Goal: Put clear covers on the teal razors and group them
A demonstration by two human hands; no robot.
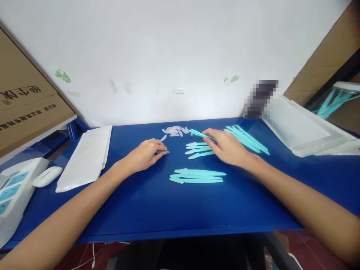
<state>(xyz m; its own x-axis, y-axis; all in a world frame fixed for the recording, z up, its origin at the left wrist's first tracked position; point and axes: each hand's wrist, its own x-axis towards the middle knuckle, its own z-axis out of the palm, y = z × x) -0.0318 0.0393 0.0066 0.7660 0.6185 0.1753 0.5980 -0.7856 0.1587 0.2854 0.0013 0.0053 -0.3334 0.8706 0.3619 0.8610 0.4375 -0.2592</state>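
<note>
My left hand [150, 154] is closed in a pinch, fingertips near the table, with the end of a small translucent blade cap [168, 152] showing at the thumb. My right hand [225, 144] is closed on a few turquoise eyebrow razors [198, 133]; their heads point left and the exact number is unclear. Ahead, between the hands, lies a loose pile of translucent blade caps [174, 130], with one cap [163, 138] apart nearer my left hand. Under my right hand several eyebrow razors [197, 150] lie side by side, partly covered. Closer to me lies another small group of razors [199, 176].
More turquoise razors [247, 138] lie right of my right hand. White plastic bags [86, 157], a white mouse-shaped object [47, 176] and a power strip [12, 191] are at left. A clear plastic bag [303, 127] stands right. Cardboard boxes [28, 97] flank the blue table [157, 213].
</note>
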